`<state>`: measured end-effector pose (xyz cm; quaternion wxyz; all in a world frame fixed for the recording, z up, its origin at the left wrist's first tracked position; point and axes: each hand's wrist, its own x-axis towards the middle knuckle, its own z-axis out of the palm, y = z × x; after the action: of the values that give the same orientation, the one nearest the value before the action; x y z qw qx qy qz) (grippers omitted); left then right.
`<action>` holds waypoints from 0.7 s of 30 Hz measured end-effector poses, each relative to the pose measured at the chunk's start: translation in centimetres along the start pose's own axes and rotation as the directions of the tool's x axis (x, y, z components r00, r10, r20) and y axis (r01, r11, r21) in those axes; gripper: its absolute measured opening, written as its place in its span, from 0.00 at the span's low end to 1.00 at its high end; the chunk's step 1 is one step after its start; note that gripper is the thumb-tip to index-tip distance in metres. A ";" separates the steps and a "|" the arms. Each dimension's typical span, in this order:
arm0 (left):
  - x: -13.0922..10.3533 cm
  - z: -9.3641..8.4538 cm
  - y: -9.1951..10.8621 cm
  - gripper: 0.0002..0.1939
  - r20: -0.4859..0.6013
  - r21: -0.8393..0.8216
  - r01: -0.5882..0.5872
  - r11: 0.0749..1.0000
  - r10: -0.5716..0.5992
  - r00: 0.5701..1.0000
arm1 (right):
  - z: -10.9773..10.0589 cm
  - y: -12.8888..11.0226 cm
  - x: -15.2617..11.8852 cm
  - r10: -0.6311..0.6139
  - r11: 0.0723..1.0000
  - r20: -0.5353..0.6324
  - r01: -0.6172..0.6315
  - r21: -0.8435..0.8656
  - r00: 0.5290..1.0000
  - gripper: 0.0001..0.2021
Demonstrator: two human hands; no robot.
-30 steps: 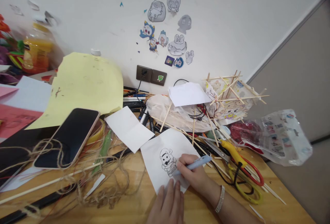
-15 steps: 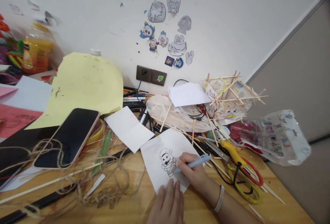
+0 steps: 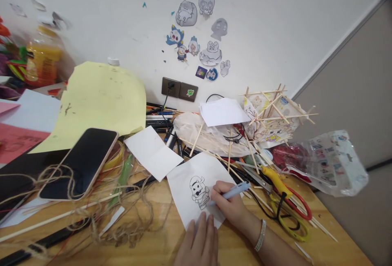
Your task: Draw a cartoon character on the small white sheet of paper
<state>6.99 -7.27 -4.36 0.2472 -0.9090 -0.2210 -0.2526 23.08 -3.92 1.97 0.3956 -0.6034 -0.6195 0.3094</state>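
A white sheet of paper (image 3: 180, 188) lies on the wooden table, bearing a black line drawing of a small cartoon figure (image 3: 199, 192). My right hand (image 3: 231, 205) grips a light blue pen (image 3: 235, 190), its tip end low at the figure's right side. The exact tip is hard to make out beside the fingers. My left hand (image 3: 200, 241) rests flat on the sheet's lower edge, fingers stretched out and slightly apart, holding nothing. A second blank white paper (image 3: 153, 151) touches the sheet's upper left side.
Left of the sheet lie a phone (image 3: 81, 164), tangled twine (image 3: 131, 225) and yellow paper (image 3: 104, 103). To the right are scissors (image 3: 278, 184), thin wooden sticks (image 3: 324, 229) and a plastic bag (image 3: 333, 164). A stick frame (image 3: 272, 115) stands near the wall.
Almost nothing differs. My right hand stays at the figure's right side with the pen, and my left hand keeps its place on the sheet.
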 end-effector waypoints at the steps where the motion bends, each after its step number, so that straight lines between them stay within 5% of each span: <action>1: 0.0 0.0 0.0 0.17 0.004 0.005 -0.007 1.000 0.007 1.000 | 0.0 0.0 0.0 0.002 1.000 0.000 -0.002 0.002 1.000 0.15; 21: 0.2 -0.1 -0.1 0.18 -0.036 -0.048 0.007 0.999 -0.009 0.999 | -0.3 -0.4 0.1 0.020 1.000 -0.018 -0.019 0.013 1.000 0.14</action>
<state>7.06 -7.17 -4.09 0.2282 -0.9090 -0.2139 -0.2754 23.17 -3.92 2.44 0.4022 -0.6097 -0.6078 0.3116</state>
